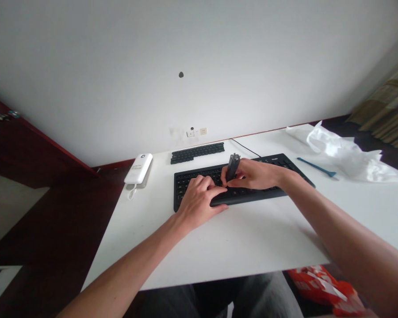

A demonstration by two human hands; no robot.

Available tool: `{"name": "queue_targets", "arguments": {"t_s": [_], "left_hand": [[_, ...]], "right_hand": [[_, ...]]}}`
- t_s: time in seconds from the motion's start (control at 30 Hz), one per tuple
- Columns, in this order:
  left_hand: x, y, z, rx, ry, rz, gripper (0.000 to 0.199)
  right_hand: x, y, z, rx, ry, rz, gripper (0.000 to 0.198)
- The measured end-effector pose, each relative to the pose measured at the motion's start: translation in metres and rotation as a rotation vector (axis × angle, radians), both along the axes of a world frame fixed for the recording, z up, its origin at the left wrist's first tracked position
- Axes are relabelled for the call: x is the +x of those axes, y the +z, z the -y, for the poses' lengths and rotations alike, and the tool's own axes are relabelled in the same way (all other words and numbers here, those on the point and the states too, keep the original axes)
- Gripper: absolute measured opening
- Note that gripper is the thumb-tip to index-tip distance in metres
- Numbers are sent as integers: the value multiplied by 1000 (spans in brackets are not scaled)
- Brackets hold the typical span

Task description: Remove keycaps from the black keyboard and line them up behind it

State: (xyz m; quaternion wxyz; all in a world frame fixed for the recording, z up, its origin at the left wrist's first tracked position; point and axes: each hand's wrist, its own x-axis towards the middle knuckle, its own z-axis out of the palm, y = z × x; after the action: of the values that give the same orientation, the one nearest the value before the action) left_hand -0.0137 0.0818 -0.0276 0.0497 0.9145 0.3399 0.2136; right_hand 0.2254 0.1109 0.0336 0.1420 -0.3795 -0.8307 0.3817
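A black keyboard [252,194] lies on the white desk, several of its keys hidden under my hands. My left hand [200,196] is closed over the left half of the keyboard, fingers bent on top and thumb at the front edge. Its index finger reaches close to my right fingertips. Above the middle of the keyboard, my right hand [248,173] pinches a dark grey keycap puller [233,166], held nearly upright. The puller's lower end is hidden by my fingers. Behind the keyboard, loose black keycaps [197,152] sit in tight rows.
A white power bank [138,168] with a short loop cable lies at the desk's left. To the right are a blue pry tool [316,167] and a crumpled white plastic bag [348,152]. The keyboard's cable [245,146] runs toward the wall. Below the desk is a red bag [323,287].
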Motion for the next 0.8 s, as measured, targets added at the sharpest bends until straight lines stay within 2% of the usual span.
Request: {"name": "queue_targets", "arguments": {"t_s": [0.2, 0.4, 0.57, 0.8], "left_hand": [[0, -3, 0, -3, 8, -21, 49], [1, -1, 1, 3, 3, -24, 49], [2, 1, 2, 0, 1, -32, 50], [2, 2, 2, 5, 6, -29, 50]], "right_hand": [[10, -11, -12, -196, 46, -154, 23], [15, -16, -16, -300, 49, -235, 26], [18, -15, -16, -302, 43, -245, 24], [19, -13, -17, -205, -47, -274, 24]]}}
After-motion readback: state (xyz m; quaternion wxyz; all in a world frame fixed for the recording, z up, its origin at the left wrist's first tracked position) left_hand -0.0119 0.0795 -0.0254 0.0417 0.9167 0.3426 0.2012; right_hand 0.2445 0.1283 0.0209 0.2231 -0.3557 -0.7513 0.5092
